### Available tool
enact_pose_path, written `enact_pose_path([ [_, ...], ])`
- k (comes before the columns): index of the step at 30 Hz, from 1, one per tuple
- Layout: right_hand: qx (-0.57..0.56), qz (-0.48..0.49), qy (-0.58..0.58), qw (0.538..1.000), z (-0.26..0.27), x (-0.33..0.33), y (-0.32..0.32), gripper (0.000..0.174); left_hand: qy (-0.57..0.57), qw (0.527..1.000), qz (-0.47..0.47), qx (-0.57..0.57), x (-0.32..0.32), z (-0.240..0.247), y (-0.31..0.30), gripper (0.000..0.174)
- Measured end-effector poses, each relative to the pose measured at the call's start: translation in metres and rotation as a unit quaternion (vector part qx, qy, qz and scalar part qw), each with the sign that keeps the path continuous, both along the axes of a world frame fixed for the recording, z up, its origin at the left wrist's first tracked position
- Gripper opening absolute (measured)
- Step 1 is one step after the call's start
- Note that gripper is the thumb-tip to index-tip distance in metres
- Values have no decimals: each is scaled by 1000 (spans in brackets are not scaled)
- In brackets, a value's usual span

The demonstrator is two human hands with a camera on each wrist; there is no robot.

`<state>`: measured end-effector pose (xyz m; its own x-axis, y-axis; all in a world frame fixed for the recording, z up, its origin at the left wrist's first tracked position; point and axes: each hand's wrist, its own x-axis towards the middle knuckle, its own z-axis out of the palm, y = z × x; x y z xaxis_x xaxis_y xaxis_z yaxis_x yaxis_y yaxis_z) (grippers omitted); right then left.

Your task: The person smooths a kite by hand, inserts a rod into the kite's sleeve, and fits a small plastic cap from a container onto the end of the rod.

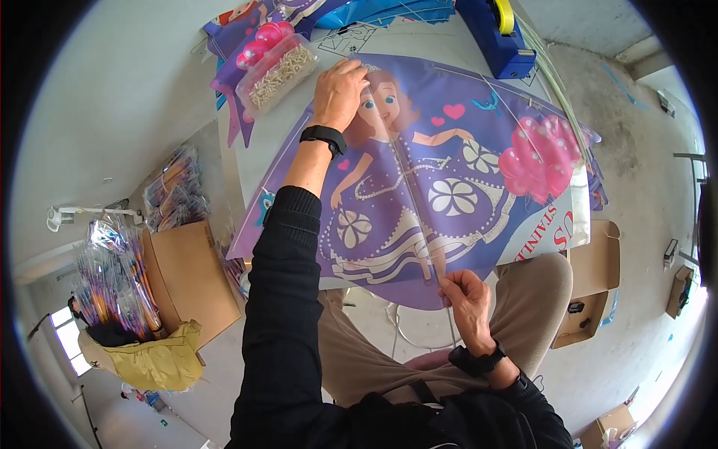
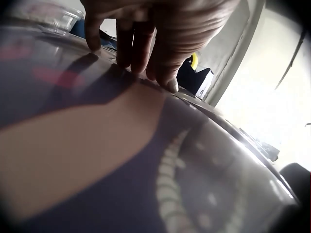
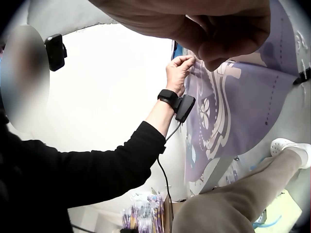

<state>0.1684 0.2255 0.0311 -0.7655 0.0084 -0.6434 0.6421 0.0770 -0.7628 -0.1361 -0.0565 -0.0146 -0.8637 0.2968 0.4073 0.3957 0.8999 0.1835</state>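
Observation:
A purple kite (image 1: 456, 157) printed with a princess in a wide gown lies spread before me, its lower edge hanging over my lap. A straight ridge runs down its middle, from the face to the feet. At the top, my left hand (image 1: 340, 93) has fingers and thumb bent down onto the kite beside the figure's head; the left wrist view shows the fingertips (image 2: 171, 86) at the ridge. My right hand (image 1: 467, 307) pinches the kite's bottom edge by the feet, at the ridge's lower end. In the right wrist view its curled fingers (image 3: 218, 48) hide the pinched spot.
A clear box (image 1: 280, 75) of small pale pieces stands beyond my left hand. A blue tape dispenser (image 1: 497, 41) with a yellow roll sits at the back right, beside thin pale rods (image 1: 550, 67). Cartons (image 1: 191, 280) and bagged goods (image 1: 112, 277) stand on the floor left.

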Motion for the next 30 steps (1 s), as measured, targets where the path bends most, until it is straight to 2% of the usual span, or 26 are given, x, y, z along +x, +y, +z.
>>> enact_pose_path([
  [6,9,4,1,1000,-2,0,-1,14,-11,1000,8,20,2,-3,-1,26],
  [18,-3,5,-11,1000,3,-2,-1,13,-9,998,45,-31,6,-18,-6,40],
  [30,1,9,0,1000,-2,-1,-2,13,-58,995,27,-80,13,-16,-14,74],
])
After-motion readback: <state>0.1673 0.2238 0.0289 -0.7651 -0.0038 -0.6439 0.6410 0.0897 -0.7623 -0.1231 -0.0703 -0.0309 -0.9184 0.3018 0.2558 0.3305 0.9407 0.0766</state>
